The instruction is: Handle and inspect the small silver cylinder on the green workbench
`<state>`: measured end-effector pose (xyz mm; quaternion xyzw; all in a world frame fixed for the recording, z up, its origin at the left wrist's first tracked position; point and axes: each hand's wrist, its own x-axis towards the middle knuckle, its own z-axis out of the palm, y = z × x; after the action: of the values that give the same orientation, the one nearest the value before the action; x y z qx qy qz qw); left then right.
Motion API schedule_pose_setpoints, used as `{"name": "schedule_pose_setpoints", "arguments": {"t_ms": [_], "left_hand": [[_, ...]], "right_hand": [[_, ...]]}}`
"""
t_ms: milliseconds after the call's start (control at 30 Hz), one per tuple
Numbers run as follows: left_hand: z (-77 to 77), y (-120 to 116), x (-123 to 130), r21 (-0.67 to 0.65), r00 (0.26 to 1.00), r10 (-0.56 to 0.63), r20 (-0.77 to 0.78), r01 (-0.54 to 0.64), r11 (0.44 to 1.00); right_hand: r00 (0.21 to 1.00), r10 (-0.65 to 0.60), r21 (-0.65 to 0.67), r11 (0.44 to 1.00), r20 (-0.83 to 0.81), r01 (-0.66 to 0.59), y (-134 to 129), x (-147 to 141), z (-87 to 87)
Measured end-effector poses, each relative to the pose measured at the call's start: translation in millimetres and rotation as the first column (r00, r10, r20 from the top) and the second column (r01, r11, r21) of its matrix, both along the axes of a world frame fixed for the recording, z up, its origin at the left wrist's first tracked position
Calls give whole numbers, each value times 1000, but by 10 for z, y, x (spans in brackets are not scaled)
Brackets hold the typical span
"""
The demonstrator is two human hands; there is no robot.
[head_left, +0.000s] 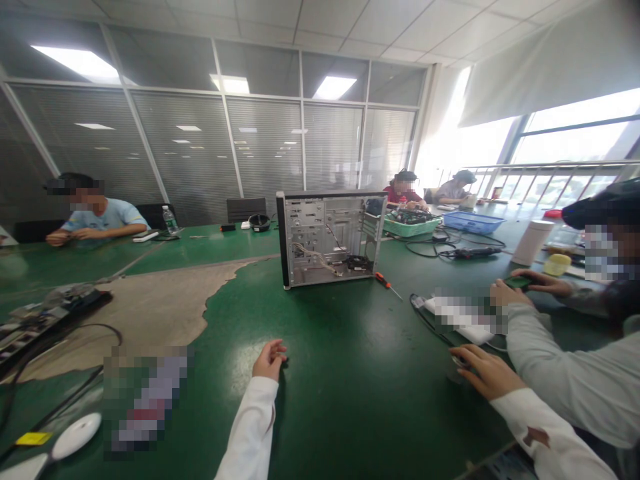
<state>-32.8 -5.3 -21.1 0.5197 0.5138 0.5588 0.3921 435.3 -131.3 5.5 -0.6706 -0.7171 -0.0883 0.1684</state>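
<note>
Viewing from the head camera, the only view, the inspection covers both hands of the wearer, each in a white sleeve, over a green table [345, 373].

Left hand [270, 359]: at the near part of the table, left of centre. Fingers are loosely curled, with their tips pointing right. A small dark patch shows beside the fingertips; whether it is an object or shadow cannot be told, so whether the grip is holding anything cannot be confirmed.

Right hand [487, 372]: well apart from the left, over the table's right side. Fingers are bent downward, their tips at a small greyish object [459, 362], mostly covered by the hand. Whether the fingers clamp it or merely rest on it cannot be told.

Computer case [345, 227]: standing upright on the table ahead of the hands, between them in line of sight, touching neither. Its side is open toward the camera; loose cables and a dark component show inside, near the bottom.

Surroundings: a screwdriver [383, 281] with an orange handle lies just beside the lower right corner of the case. Near the right hand lies a white item [477, 331], partly blurred. Just beyond, a co-worker in a pale grey sleeve holds a green object [519, 283] in both hands. Behind the case, to its right, are a green basket [413, 229] and a blue basket [473, 222].
</note>
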Motion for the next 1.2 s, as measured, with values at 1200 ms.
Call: {"name": "schedule_pose_setpoints", "arguments": {"t_ms": [1200], "left_hand": [[59, -23, 10, -31, 999, -12, 46, 13, 999]], "right_hand": [[624, 535, 141, 812, -570, -567, 1056, -3127, 184]]}}
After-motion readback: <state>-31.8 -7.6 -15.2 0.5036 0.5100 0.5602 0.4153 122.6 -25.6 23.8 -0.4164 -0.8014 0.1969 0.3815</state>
